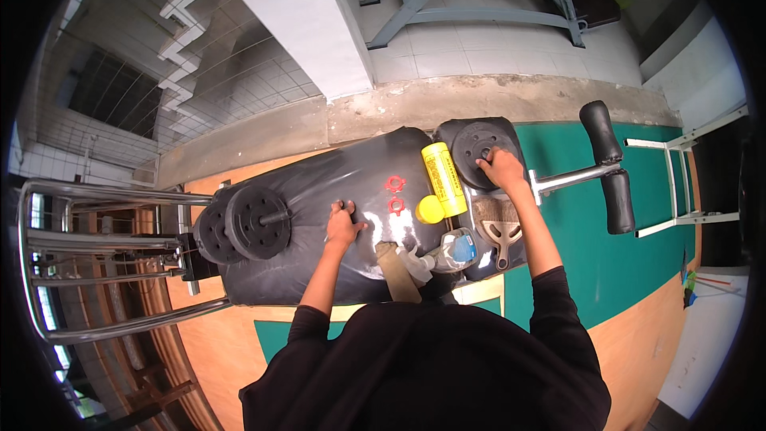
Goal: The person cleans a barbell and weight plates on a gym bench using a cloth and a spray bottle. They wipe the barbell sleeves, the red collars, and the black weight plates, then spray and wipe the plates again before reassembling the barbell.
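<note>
My left hand point(343, 225) rests on the black padded bench point(323, 173) with its fingers apart and nothing in it. My right hand point(499, 166) is at the centre of a black weight plate point(470, 161) lying flat on the end pad; its exact grip cannot be told. Left of that plate lie a yellow canister point(444, 182) and a round yellow lid point(429, 209). Two red star-shaped collars point(395, 184) sit between my hands. Nearer me are a clear spray bottle point(455, 251), a folded tan cloth point(398, 275) and a brush point(499, 227). A dumbbell with black plates point(257, 222) lies at the left.
Padded rollers point(600, 131) on a chrome bar point(574, 176) stick out at the right. Chrome rails point(119, 196) stand at the left. A white metal frame point(673, 182) stands far right, and a concrete ledge point(395, 99) runs behind the bench.
</note>
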### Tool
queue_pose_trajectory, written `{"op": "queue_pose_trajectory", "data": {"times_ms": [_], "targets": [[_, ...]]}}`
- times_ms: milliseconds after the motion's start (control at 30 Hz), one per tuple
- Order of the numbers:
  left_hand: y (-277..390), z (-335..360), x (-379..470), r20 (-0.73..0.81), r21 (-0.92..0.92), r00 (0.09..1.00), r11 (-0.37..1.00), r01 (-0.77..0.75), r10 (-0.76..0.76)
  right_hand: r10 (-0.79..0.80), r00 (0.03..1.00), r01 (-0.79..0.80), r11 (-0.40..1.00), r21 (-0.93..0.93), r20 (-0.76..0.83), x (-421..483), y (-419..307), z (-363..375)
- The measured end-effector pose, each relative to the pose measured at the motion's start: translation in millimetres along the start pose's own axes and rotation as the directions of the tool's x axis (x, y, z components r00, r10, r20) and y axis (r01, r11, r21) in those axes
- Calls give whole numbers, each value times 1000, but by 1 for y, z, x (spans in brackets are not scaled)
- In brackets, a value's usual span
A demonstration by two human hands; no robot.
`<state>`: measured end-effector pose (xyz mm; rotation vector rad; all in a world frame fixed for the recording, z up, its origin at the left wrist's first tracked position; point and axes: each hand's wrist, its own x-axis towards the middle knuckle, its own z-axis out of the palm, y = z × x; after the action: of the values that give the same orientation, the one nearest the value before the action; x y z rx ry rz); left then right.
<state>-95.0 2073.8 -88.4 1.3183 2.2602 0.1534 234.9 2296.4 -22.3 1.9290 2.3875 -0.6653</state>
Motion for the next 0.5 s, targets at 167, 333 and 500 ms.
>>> {"op": "queue_pose_trajectory", "data": {"times_ms": [167,333,500], "targets": [[-44,21,-48,-190,-298,968,929,-218,166,-370,920,338,916,218,127,-82,-128,5],[-118,48,-164,-296,-713,953,678,-178,-61,-694,675,666,719,200,250,-184,-222,55],[-247,140,-285,-37,-846,965,523,108,-260,-684,458,744,645,177,567,-261,-269,156]]}}
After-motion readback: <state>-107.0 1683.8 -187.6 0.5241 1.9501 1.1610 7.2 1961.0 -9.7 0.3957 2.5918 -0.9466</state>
